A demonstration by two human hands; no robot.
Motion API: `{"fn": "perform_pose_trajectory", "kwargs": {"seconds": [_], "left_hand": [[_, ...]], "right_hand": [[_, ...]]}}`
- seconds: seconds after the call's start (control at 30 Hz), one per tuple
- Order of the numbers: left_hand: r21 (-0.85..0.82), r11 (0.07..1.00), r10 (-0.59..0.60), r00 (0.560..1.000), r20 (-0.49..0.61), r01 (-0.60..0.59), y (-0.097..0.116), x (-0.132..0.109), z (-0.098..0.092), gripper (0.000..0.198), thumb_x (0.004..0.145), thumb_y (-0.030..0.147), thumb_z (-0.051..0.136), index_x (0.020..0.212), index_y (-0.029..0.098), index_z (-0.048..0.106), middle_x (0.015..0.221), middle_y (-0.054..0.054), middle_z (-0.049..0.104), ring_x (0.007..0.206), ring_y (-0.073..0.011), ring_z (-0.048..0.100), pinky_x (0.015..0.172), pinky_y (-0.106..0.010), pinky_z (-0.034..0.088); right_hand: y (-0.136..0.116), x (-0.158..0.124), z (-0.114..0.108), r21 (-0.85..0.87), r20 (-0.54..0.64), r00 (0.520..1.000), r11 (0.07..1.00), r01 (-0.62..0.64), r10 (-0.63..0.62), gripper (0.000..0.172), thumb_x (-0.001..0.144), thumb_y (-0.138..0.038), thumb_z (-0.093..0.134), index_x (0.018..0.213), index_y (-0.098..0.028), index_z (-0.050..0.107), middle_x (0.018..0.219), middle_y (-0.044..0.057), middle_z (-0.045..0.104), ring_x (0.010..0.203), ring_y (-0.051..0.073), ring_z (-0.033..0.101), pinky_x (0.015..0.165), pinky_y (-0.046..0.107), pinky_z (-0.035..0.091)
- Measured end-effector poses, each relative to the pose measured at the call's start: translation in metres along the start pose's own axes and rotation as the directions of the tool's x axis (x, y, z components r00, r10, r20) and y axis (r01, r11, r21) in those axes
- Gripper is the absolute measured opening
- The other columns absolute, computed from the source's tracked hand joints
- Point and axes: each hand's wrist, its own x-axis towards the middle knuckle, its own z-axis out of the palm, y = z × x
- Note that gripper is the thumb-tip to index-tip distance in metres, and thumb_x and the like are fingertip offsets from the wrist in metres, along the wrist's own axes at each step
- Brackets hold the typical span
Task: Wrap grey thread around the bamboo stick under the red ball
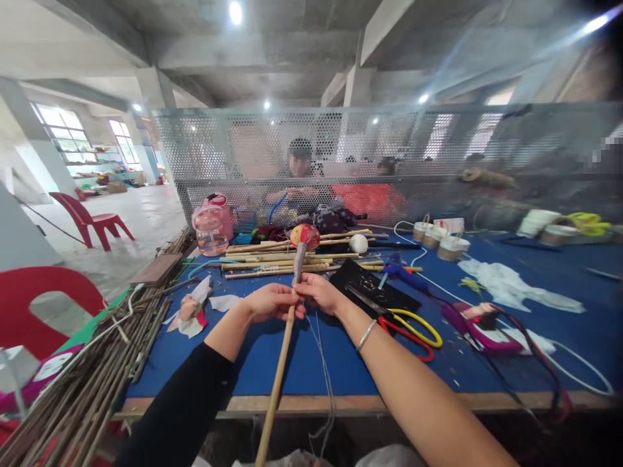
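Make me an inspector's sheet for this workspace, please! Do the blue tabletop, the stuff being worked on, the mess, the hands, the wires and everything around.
Surface: blue tabletop with a wooden front edge.
Things in work: long stick, grey wrapping on its upper end, red-and-yellow ball seemingly at the tip.
Clutter: scissors lying open, black sheet, white ball, pink bottle.
Hands: left hand and right hand both grip the stick near the wrapping.
Cables: white cable at left, others at right.
Surroundings: mesh screen, red chair, people behind the mesh.
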Motion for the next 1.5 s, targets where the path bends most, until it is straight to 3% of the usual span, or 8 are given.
{"fn": "perform_pose_trajectory", "kwargs": {"seconds": [0.2, 0.43, 0.67, 0.9, 1.13, 1.23, 1.37, 1.5], "left_hand": [[0.184, 0.98, 0.12, 0.969, -0.215, -0.081, -0.004, 0.008, 0.001, 0.041, 0.055, 0.043, 0.078, 0.065, 0.011, 0.053, 0.052, 0.003, 0.052, 0.045, -0.0062, 0.048, 0.048, -0.02, 0.038], [-0.012, 0.999, 0.037, 0.998, -0.041, -0.038, -0.001, 0.003, 0.004, 0.044, 0.059, 0.042, 0.076, 0.086, 0.011, 0.06, 0.077, -0.007, 0.063, 0.067, -0.0139, 0.062, 0.055, -0.022, 0.043], [0.276, 0.956, 0.184, 0.937, -0.298, -0.1, -0.007, 0.007, 0.005, 0.046, 0.052, 0.05, 0.076, 0.063, 0.014, 0.049, 0.048, 0.005, 0.05, 0.042, -0.0059, 0.043, 0.045, -0.02, 0.034], [0.025, 0.994, 0.111, 0.985, -0.133, -0.109, -0.001, 0.0, 0.005, 0.041, 0.058, 0.045, 0.075, 0.075, 0.012, 0.056, 0.07, -0.005, 0.062, 0.063, -0.0145, 0.062, 0.058, -0.025, 0.044], [0.227, 0.963, 0.211, 0.932, -0.295, -0.146, -0.006, 0.007, 0.005, 0.046, 0.054, 0.049, 0.076, 0.066, 0.013, 0.051, 0.048, 0.005, 0.048, 0.04, -0.0044, 0.039, 0.044, -0.02, 0.03], [0.109, 0.983, 0.168, 0.955, -0.245, -0.146, -0.004, 0.005, 0.004, 0.045, 0.053, 0.046, 0.078, 0.069, 0.012, 0.054, 0.054, 0.002, 0.054, 0.046, -0.0066, 0.047, 0.047, -0.02, 0.033], [-0.066, 0.994, 0.074, 0.988, -0.133, -0.084, -0.001, 0.001, 0.004, 0.047, 0.057, 0.045, 0.077, 0.085, 0.01, 0.061, 0.071, -0.006, 0.062, 0.061, -0.0129, 0.06, 0.054, -0.022, 0.04], [0.018, 0.998, 0.07, 0.969, -0.238, -0.068, -0.003, 0.004, 0.007, 0.044, 0.057, 0.047, 0.076, 0.075, 0.012, 0.056, 0.06, -0.001, 0.056, 0.05, -0.0098, 0.053, 0.05, -0.022, 0.038]], "right_hand": [[0.002, 0.001, -0.006, 0.012, -0.077, 0.997, 1.0, 0.012, -0.011, 0.034, 0.065, -0.04, 0.07, 0.077, -0.017, 0.048, 0.043, -0.012, 0.031, 0.033, 0.002, 0.017, 0.035, 0.021, 0.005], [-0.002, -0.001, -0.005, 0.092, -0.048, 0.998, 0.995, -0.029, 0.033, 0.036, 0.063, -0.041, 0.071, 0.078, -0.015, 0.051, 0.048, -0.007, 0.046, 0.035, 0.003, 0.026, 0.036, 0.02, 0.008], [0.005, 0.004, -0.003, 0.005, -0.112, 0.993, 1.0, -0.023, 0.023, 0.037, 0.063, -0.043, 0.071, 0.072, -0.017, 0.047, 0.04, -0.011, 0.031, 0.032, 0.002, 0.018, 0.034, 0.021, 0.006], [-0.001, 0.0, -0.001, 0.101, -0.049, 0.999, 0.995, 0.015, -0.01, 0.038, 0.063, -0.041, 0.072, 0.08, -0.017, 0.048, 0.047, -0.01, 0.04, 0.034, 0.002, 0.018, 0.035, 0.021, 0.005], [0.004, 0.003, -0.002, 0.02, -0.147, 0.989, 0.999, 0.025, -0.022, 0.036, 0.064, -0.042, 0.07, 0.076, -0.017, 0.047, 0.043, -0.012, 0.031, 0.032, 0.002, 0.018, 0.034, 0.021, 0.006], [0.003, 0.003, -0.005, 0.091, -0.101, 0.995, 0.996, 0.016, -0.007, 0.037, 0.064, -0.042, 0.07, 0.081, -0.017, 0.05, 0.043, -0.012, 0.028, 0.034, 0.002, 0.016, 0.036, 0.02, 0.006], [0.005, 0.003, -0.008, 0.111, -0.044, 0.999, 0.994, 0.003, 0.002, 0.036, 0.066, -0.043, 0.069, 0.081, -0.016, 0.051, 0.049, -0.008, 0.045, 0.034, 0.002, 0.019, 0.036, 0.02, 0.006], [0.01, 0.006, -0.006, 0.041, -0.105, 0.994, 0.999, 0.014, -0.009, 0.035, 0.065, -0.043, 0.07, 0.074, -0.017, 0.048, 0.044, -0.009, 0.04, 0.032, 0.002, 0.02, 0.034, 0.02, 0.007]]}}
